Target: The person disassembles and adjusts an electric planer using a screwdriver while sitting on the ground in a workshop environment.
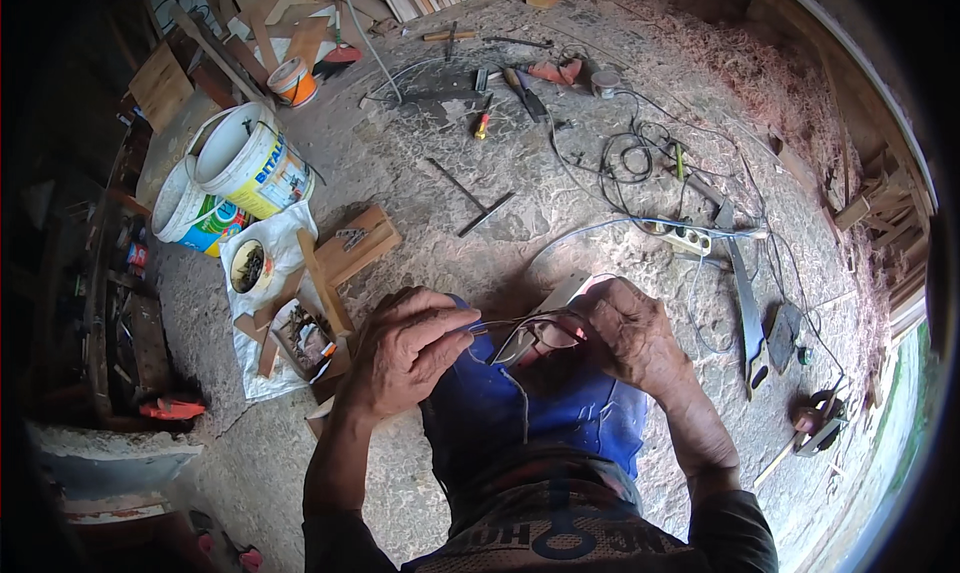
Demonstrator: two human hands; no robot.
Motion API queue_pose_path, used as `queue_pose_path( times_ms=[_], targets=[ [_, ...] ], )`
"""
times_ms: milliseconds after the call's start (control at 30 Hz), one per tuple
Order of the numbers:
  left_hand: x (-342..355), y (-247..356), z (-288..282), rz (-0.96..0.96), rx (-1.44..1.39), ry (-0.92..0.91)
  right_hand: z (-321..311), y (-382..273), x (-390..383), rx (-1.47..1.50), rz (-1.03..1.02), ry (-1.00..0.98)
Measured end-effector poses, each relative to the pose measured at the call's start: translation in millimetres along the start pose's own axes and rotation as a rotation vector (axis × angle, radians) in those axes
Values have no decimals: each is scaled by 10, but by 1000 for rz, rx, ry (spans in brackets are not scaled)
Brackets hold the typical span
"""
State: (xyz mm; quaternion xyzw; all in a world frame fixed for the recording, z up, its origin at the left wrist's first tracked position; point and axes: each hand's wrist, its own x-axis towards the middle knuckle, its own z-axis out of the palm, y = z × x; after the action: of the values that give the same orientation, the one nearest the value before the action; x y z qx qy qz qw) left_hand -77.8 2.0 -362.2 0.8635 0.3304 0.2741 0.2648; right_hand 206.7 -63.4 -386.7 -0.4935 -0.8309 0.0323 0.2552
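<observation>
Low in the middle of the head view, my left hand (410,348) pinches thin wires (512,323) with curled fingers. My right hand (632,338) is closed on the same wires at their other side, with a small red spot beside its fingertips. Just behind and below the wires, a pale, flat, long piece (562,295) lies tilted over my lap, partly hidden by my hands; I cannot make out what it is. Blue trousers (540,413) show beneath both hands.
Two buckets (250,163), wood pieces (345,248), a bowl of small hardware (250,268) stand left. Ahead lie a metal T-bar (470,198), screwdriver (484,121) and cable coils (625,158). Right are a power strip (685,241), hand saw (750,313) and power tool (815,423).
</observation>
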Motion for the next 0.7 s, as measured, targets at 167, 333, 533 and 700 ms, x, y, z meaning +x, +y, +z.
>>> queue_pose_path(
  times_ms=[167, 333, 533, 700],
  targets=[
    [226, 191, 149, 84, -69, -137, -362, 83, -162, 108, -18, 196],
    [399, 390, 409, 129, -128, -168, -543, -26, -258, 216, 53, 362],
    [464, 531, 378, 121, -377, -215, -718, -69, -381, 82, 186, 511],
    [448, 725, 386, 229, -15, -140, -824, -118, -342, 85, 149, 567]
  ],
)
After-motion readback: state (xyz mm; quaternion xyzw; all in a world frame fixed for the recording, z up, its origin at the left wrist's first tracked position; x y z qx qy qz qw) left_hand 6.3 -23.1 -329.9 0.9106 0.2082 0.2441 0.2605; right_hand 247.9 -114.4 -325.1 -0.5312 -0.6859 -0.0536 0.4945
